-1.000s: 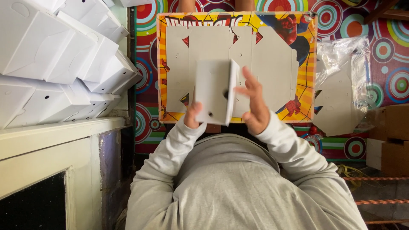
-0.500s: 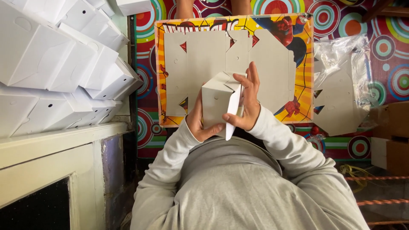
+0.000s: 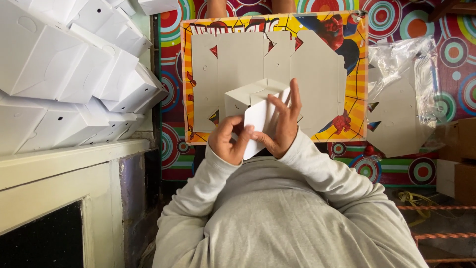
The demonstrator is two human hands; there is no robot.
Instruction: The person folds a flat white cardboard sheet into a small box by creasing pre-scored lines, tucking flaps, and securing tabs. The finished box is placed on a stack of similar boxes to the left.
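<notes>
A white cardboard box (image 3: 253, 101), partly folded into shape, is held up between both hands over a small colourful table (image 3: 357, 74). My left hand (image 3: 229, 141) grips its lower left side with fingers curled around a loose flap. My right hand (image 3: 283, 121) holds the right side, fingers stretched up along the wall. Flat unfolded box blanks (image 3: 317, 79) lie spread on the table beneath. My grey sleeves and chest fill the lower part of the view.
A stack of folded white boxes (image 3: 74, 74) is piled at the left on a cream ledge (image 3: 69, 164). A clear plastic bag with more flat blanks (image 3: 401, 109) lies at the right on a circle-patterned mat. Brown cartons (image 3: 458, 154) stand at the far right.
The flat blank has been folded up into a box shape. Both hands have shifted around it, and the left hand has come down to a lower flap.
</notes>
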